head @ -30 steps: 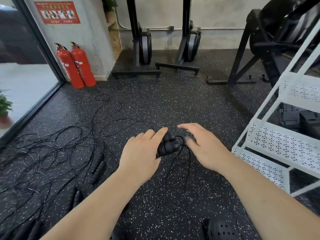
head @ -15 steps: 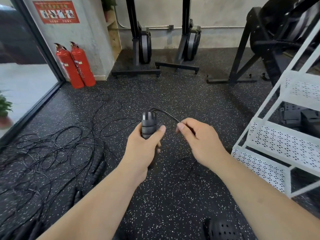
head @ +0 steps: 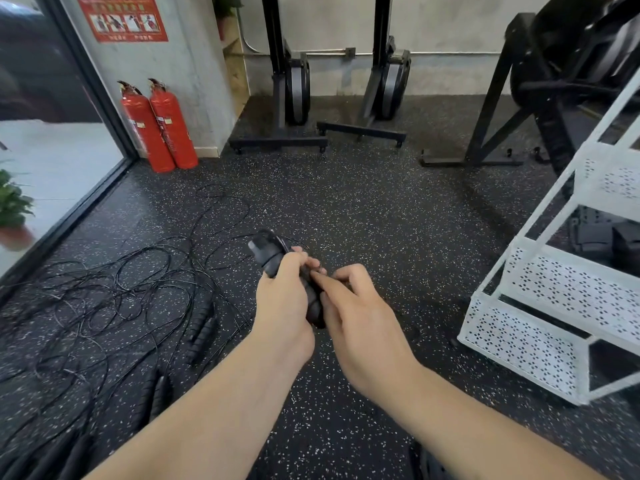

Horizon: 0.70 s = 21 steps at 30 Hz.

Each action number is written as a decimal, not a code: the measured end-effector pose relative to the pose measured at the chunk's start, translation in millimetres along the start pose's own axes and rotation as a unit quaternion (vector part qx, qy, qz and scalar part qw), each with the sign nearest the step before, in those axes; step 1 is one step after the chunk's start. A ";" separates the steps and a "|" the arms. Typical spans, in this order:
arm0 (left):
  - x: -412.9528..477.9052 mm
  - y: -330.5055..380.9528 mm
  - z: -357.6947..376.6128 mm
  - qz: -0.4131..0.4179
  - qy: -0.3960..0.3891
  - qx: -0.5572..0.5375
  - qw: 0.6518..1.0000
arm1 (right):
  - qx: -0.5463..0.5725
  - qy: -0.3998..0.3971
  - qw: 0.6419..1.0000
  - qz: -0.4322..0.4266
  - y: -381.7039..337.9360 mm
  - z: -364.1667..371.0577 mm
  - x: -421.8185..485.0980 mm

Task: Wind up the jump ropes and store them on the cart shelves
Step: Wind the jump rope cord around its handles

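My left hand [head: 282, 299] grips the paired black handles of a jump rope [head: 266, 249] above the speckled floor, the handles tilted up to the left. My right hand [head: 360, 306] presses against the lower end of the handles, its fingers curled where the thin cord is wound; the cord there is mostly hidden. A tangle of loose black jump ropes [head: 104, 299] lies on the floor at the left, with more handles [head: 202, 329] among them. The white perforated cart [head: 540, 323] stands at the right, its bottom shelf bare.
Two red fire extinguishers [head: 159, 128] stand by the wall at the back left. Black gym machines [head: 294, 88] line the back wall, and a black frame [head: 502, 109] stands behind the cart. A glass door with a potted plant [head: 14, 209] is at the far left. A dark shoe [head: 429, 462] shows at the bottom.
The handles rose from low and level to upright, then tilted left. My right hand, which had pulled the cord out to the right, came back against the handles.
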State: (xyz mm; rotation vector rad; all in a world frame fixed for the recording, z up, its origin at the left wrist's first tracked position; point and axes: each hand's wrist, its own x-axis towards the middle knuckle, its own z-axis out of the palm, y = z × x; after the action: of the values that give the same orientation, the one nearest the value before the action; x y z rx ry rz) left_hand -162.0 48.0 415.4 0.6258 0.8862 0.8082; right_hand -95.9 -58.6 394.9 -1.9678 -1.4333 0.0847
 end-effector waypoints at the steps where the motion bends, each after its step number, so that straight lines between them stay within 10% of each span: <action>1: 3.7 -0.5 -2.8 -0.017 0.000 -0.010 1.000 | 0.023 0.008 1.000 0.006 -0.6 -0.2 -0.3; 9: -4.8 6.8 -3.1 -0.112 -0.057 -0.069 0.990 | 0.021 -0.036 0.998 0.042 -0.7 -2.2 1.8; 14: -4.8 8.7 -8.2 0.021 -0.101 0.246 0.964 | 0.080 -0.016 0.986 0.148 15.4 -31.4 19.8; 16: 1.7 9.5 -16.8 0.203 -0.095 0.487 0.844 | 0.093 -0.034 0.977 0.191 27.1 -46.9 27.3; 19: 4.5 14.7 -26.4 0.463 -0.090 0.727 0.500 | 0.116 -0.122 0.963 0.212 39.7 -69.2 30.6; 21: 8.7 10.4 -30.1 0.495 -0.134 0.770 0.381 | 0.119 -0.195 0.955 0.189 42.1 -79.5 29.0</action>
State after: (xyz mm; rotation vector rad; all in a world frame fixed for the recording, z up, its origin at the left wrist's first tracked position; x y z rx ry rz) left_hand -188.1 65.2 404.7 3.1402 0.6407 0.5660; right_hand -16.0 -78.9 441.3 -2.0660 -1.1851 0.8185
